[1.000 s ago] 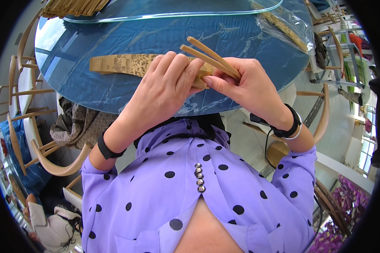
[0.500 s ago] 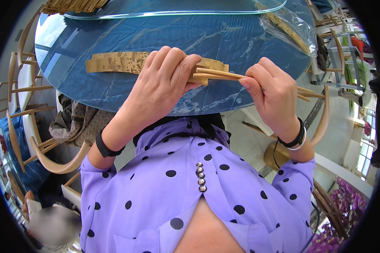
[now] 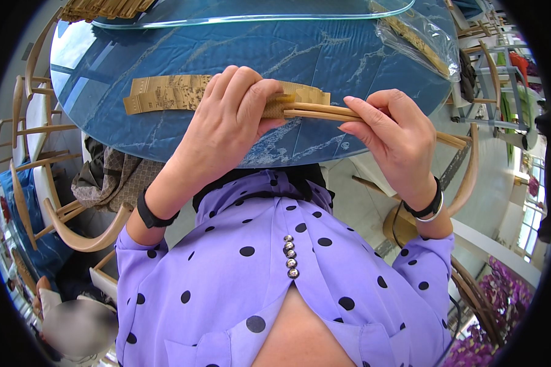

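Observation:
My left hand point(image 3: 221, 125) is closed on a brown paper chopstick sleeve point(image 3: 275, 108), its open end toward the right. In my right hand point(image 3: 394, 137) a pair of wooden chopsticks point(image 3: 324, 112) is pinched between thumb and fingers. Their left ends meet the mouth of that sleeve; whether they have entered it is hard to make out. The thicker ends stick out past the right side of my hand. Under and beside my left hand lies a fanned row of printed brown paper sleeves point(image 3: 165, 95) on the blue table point(image 3: 135, 131).
A glass turntable edge point(image 3: 257, 21) crosses the far side of the table. At far left are bundled brown sleeves point(image 3: 107, 7). A clear plastic bag point(image 3: 419, 46) with brown sleeves lies at far right. Wooden chairs point(image 3: 89, 235) stand at the left, one holding a patterned cloth point(image 3: 119, 180).
My right hand has turned and its fingers have straightened on the chopsticks, which now lie together in line with the sleeve. The sleeve in my left hand has tilted, its mouth toward them.

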{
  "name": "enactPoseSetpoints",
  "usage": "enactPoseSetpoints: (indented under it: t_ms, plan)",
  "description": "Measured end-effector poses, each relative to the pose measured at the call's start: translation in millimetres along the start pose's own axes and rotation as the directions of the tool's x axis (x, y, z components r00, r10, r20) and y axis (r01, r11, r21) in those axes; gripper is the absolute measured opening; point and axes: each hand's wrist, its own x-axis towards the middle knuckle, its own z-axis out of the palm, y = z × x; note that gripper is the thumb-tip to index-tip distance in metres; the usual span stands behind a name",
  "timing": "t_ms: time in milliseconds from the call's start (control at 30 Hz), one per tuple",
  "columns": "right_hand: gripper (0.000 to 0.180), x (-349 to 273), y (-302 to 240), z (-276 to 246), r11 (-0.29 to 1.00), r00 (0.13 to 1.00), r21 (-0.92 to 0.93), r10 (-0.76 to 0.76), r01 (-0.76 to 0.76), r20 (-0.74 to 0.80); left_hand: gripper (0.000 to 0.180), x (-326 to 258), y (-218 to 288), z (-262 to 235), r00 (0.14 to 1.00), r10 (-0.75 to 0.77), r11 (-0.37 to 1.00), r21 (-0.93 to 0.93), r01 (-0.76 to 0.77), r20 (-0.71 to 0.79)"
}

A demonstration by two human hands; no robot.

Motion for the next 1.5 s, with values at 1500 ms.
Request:
enactPoseSetpoints:
  t_ms: [1500]
  plan:
    - [0.028,-2.3,-30.3,36.2,0.870,0.923,0.326,0.304,-0.370,0.237,0.063,-23.8,16.2,7.4,0.884,-0.249,0.967,-0.049,0.251,-0.395]
